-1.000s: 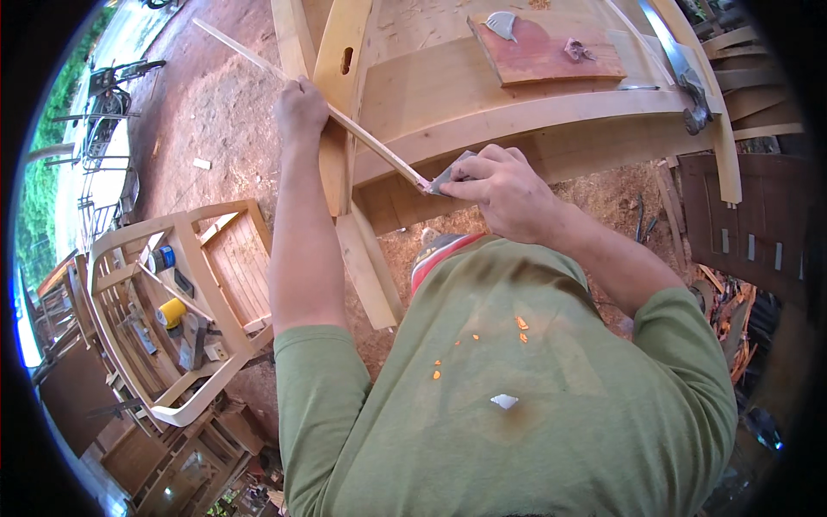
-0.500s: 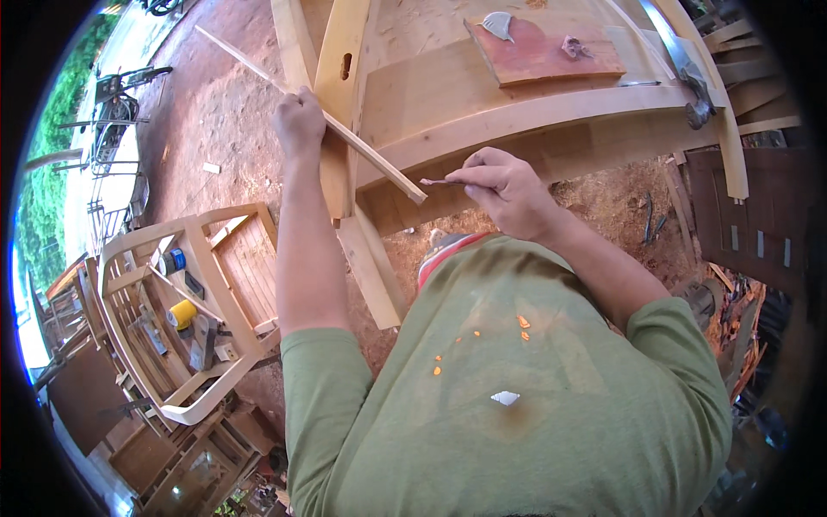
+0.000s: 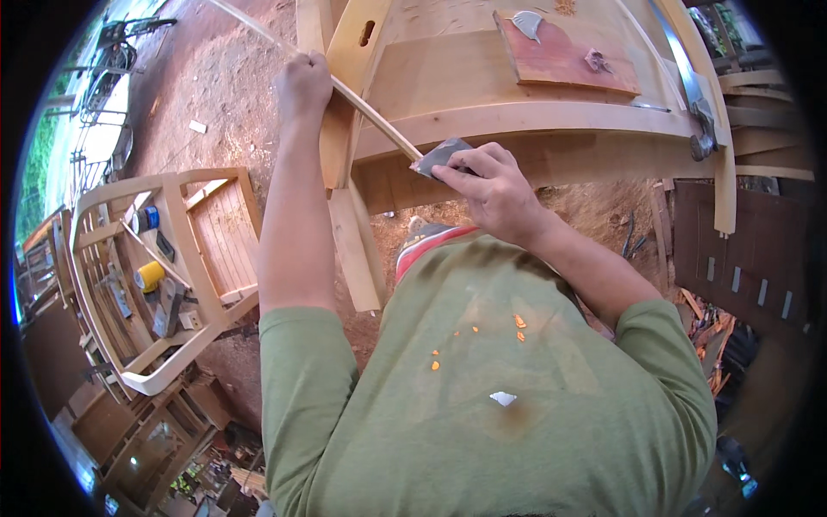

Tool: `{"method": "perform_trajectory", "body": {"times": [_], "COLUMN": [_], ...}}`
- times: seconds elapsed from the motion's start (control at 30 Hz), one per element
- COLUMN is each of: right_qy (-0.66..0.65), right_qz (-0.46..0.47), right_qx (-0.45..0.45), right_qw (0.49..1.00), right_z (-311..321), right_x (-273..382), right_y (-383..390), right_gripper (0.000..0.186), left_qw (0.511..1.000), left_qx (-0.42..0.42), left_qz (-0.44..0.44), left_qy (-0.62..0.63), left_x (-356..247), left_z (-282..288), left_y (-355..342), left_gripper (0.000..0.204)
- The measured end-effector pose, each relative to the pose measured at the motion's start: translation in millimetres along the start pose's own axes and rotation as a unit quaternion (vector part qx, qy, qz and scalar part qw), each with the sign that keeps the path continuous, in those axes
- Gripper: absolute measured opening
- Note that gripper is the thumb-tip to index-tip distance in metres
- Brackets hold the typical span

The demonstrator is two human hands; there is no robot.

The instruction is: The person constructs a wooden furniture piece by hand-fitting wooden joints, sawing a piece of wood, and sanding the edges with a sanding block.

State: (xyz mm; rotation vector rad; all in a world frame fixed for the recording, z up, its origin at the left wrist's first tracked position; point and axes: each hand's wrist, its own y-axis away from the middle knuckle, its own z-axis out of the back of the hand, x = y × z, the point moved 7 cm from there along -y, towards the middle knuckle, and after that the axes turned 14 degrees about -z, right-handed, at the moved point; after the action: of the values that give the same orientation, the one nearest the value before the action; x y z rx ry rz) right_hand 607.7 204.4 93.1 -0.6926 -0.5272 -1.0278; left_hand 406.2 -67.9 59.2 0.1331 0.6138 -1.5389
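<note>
My left hand [image 3: 303,89] is wrapped around a long, thin wooden strip [image 3: 376,118], which slants from the upper left down to the right. Between the thumb and fingers of my right hand [image 3: 498,188] is a thin grey scraper blade [image 3: 445,155]. Its edge, with a little pale paste on it, meets the strip's near end. Beyond my hands a reddish board [image 3: 564,62] lies on a wooden panel, carrying a lump of pinkish paste [image 3: 596,60] and a whitish fan-shaped piece [image 3: 527,25].
The wooden panel [image 3: 448,95] has a curved front rail [image 3: 534,119]. A handsaw [image 3: 689,82] lies at its right. To my left, a wooden frame [image 3: 177,224] holds a yellow can [image 3: 149,277], a blue can [image 3: 145,218] and loose tools. A motorbike [image 3: 108,60] stands far left.
My right hand has turned the scraper from edge-on to showing its flat face and brought it against the strip's end. The left hand keeps its grip; the whole view has shifted slightly.
</note>
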Motion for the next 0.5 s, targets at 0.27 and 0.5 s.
{"method": "perform_trajectory", "body": {"times": [0.27, 0.5], "right_qy": [0.119, 0.189], "right_qz": [0.030, 0.037], "right_qx": [0.003, 0.027], "right_qw": [0.992, 0.981], "right_z": [-3.6, 14.8], "right_x": [-7.9, 0.3], "right_y": [12.9, 0.5], "right_gripper": [0.044, 0.037], "left_qw": [1.000, 0.999], "left_qx": [0.001, -0.040], "left_qz": [0.008, -0.010], "left_qy": [-0.015, 0.009], "left_x": [1.8, 4.7], "left_z": [-0.2, -1.0], "left_y": [0.6, 0.2], "left_gripper": [0.042, 0.038]}}
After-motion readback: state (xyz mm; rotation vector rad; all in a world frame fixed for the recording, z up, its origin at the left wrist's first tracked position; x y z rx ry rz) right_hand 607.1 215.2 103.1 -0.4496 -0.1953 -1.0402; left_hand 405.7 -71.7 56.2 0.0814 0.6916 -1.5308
